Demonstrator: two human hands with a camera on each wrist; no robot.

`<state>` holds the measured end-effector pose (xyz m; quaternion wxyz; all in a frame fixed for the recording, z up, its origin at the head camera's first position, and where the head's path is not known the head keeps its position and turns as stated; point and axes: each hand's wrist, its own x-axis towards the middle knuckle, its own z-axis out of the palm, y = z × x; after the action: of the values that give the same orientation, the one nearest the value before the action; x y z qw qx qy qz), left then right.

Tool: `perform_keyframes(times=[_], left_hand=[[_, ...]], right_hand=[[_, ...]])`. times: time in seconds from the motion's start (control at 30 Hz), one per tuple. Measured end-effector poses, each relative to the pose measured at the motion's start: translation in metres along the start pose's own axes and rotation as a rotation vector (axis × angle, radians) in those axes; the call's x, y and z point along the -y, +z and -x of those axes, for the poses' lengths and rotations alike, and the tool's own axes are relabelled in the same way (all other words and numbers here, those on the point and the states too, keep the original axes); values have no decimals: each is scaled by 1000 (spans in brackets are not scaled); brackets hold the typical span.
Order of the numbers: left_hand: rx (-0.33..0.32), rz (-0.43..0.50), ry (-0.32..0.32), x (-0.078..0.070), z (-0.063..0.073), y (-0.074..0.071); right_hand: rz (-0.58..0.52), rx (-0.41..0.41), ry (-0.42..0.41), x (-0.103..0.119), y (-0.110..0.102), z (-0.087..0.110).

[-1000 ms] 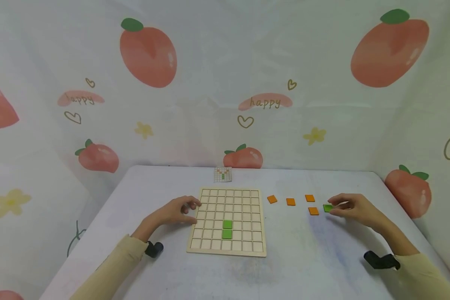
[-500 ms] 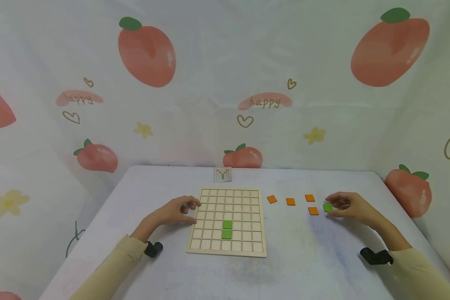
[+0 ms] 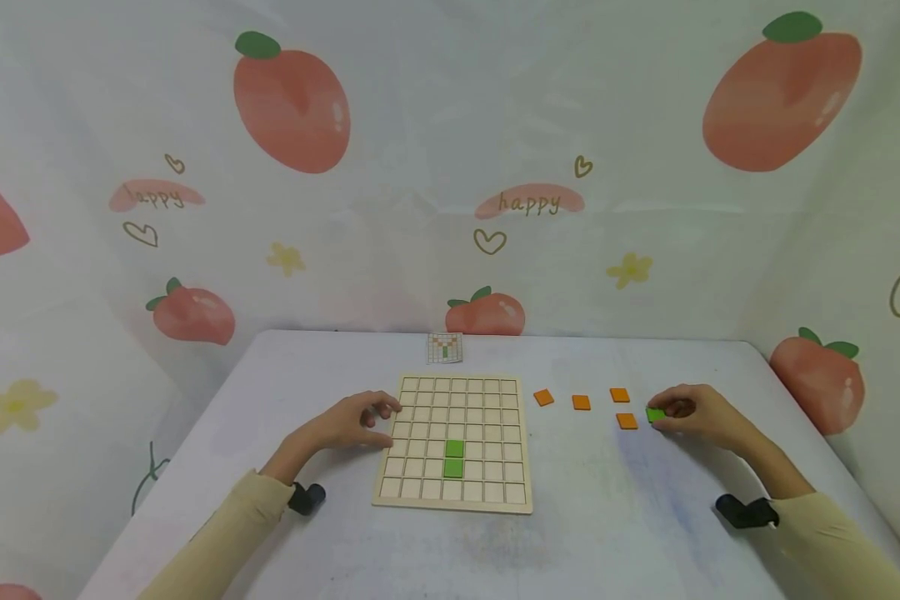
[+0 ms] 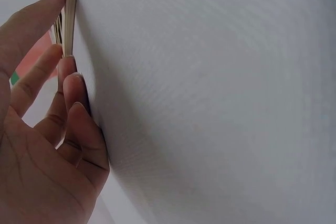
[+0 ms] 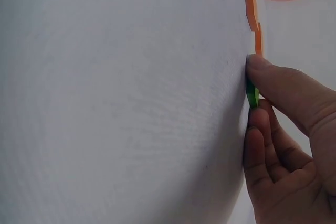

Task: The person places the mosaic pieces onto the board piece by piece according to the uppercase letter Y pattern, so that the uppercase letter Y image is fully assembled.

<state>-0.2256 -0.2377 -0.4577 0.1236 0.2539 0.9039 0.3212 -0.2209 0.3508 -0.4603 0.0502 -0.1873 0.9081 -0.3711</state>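
My right hand (image 3: 701, 414) is at the right of the table, thumb and fingers closed in on a green square tile (image 3: 656, 414). In the right wrist view the thumb (image 5: 286, 82) lies against that tile (image 5: 252, 94), which is low at the table surface. A wooden grid board (image 3: 420, 492) lies left of the table's middle, with two green tiles (image 3: 454, 458) in cells of one column. At the board's left edge rests my left hand (image 3: 348, 421), thumb and fingertips touching the rim, fingers loosely bent. The left wrist view shows them against the board's side (image 4: 71, 14).
Several orange square tiles (image 3: 581, 402) lie between the board and my right hand. Behind the board is a small card (image 3: 446, 348) with a coloured grid pattern. A printed fruit curtain (image 3: 390, 250) hangs at the table's far edge.
My right hand has moved slightly left, and its thumb and fingers have closed on the green tile. The left hand stays at the board's edge.
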Motion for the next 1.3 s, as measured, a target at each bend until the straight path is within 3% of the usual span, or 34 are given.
perform_keyframes(times=[0.37, 0.67, 0.9, 1.03, 1.3], left_hand=[[-1, 8, -16, 1, 0, 1], [-9, 11, -23, 0, 2, 2], [-13, 22, -14, -3, 0, 1], [-13, 21, -27, -3, -1, 0], [-21, 29, -36, -2, 0, 1]], right_hand=[[-29, 14, 8, -1, 5, -5], [-69, -6, -73, 14, 13, -14], [-143, -29, -190, 30, 22, -18], [-217, 11, -215, 42, 28, -22], [-262, 72, -237, 60, 42, -31]])
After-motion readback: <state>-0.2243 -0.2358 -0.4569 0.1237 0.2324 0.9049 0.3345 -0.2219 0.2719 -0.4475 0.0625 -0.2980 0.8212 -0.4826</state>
